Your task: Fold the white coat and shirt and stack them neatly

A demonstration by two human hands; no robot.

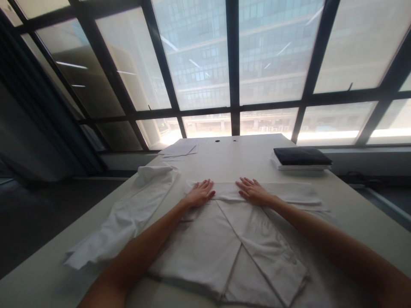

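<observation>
A white garment [208, 244] with crossed, overlapping folds lies spread on the white table in front of me. Its far edge forms a flat band running left to right. My left hand [199, 193] rests flat on the left part of that band, fingers spread. On the same band, a little to the right, my right hand [254, 191] lies palm down with its fingers apart. Neither hand grips the cloth. Part of the garment's right side passes under my right forearm and is hidden.
Left of the garment lies another crumpled white cloth [125, 216]. Paper sheets [180, 149] sit at the table's far left. At the right edge, a folded dark cloth [302, 156] tops a white folded stack [298, 167]. Behind the table [234, 158] stand large windows [195, 55].
</observation>
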